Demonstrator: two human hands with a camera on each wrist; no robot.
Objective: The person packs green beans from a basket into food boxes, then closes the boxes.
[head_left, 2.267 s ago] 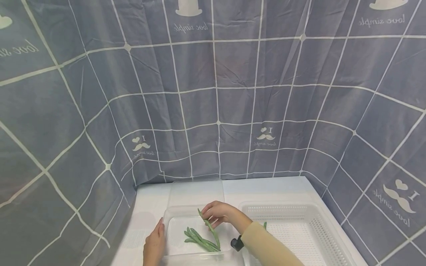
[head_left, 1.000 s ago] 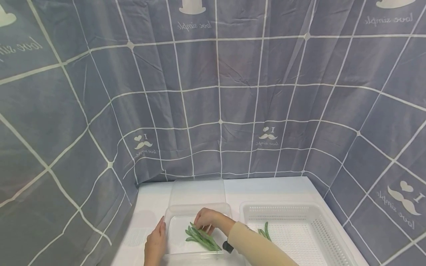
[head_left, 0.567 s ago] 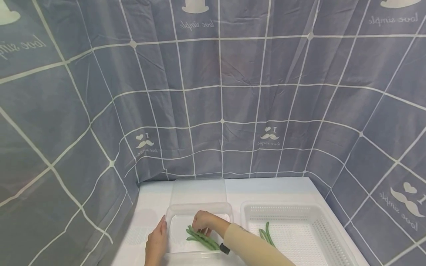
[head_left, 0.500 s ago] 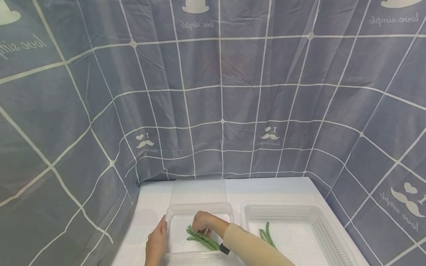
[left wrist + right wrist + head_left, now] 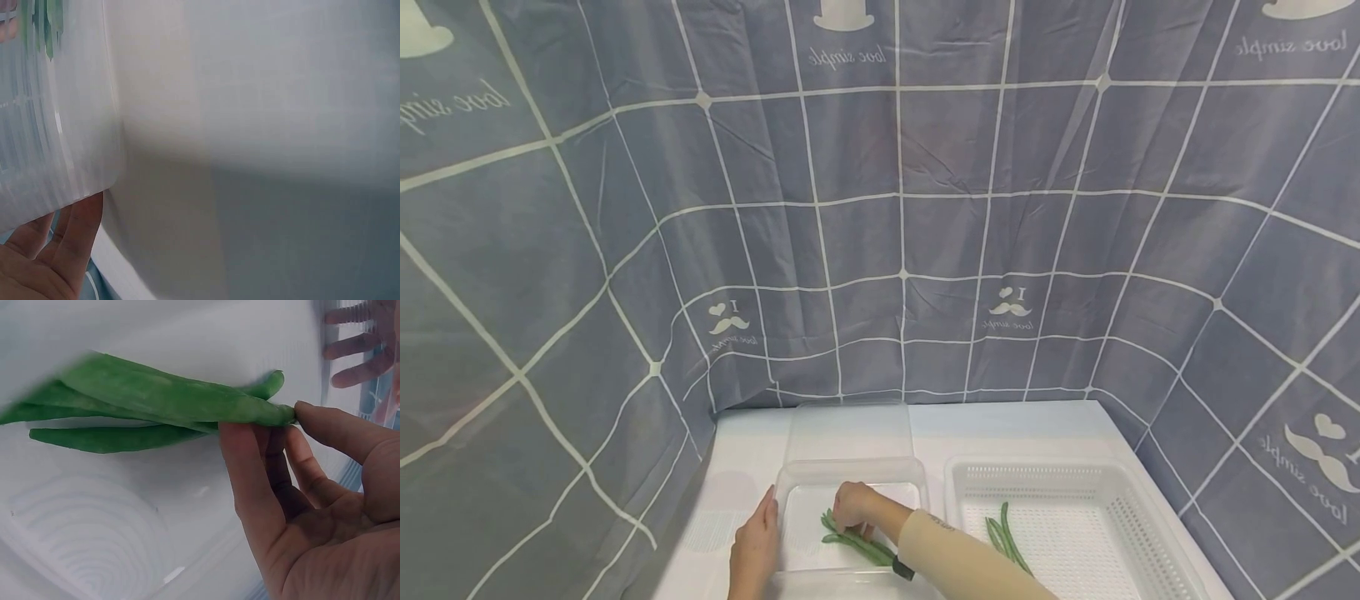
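Several green beans (image 5: 863, 546) lie bundled slantwise in a clear plastic container (image 5: 850, 471). My right hand (image 5: 856, 507) reaches into it over them. In the right wrist view, thumb and fingers pinch the end of a green bean (image 5: 181, 399) that lies along the top of the bundle; the thumb (image 5: 334, 430) is right at its tip. Along the container's left side my left hand (image 5: 756, 546) rests with extended fingers. In the left wrist view these fingers (image 5: 81, 234) touch the outside of the container wall near a lower corner.
A white perforated basket (image 5: 1030, 472) stands to the right of the container, with a few green beans (image 5: 1009, 540) inside. Behind the container lies a clear flat lid (image 5: 850, 432) on the white table (image 5: 1000, 425). A grey checked curtain (image 5: 902, 233) encloses the back and sides.
My right hand has lowered the green bean from above the container onto the bundle. The right forearm moved left, showing more of the beans in the basket. My left hand stays at the container.
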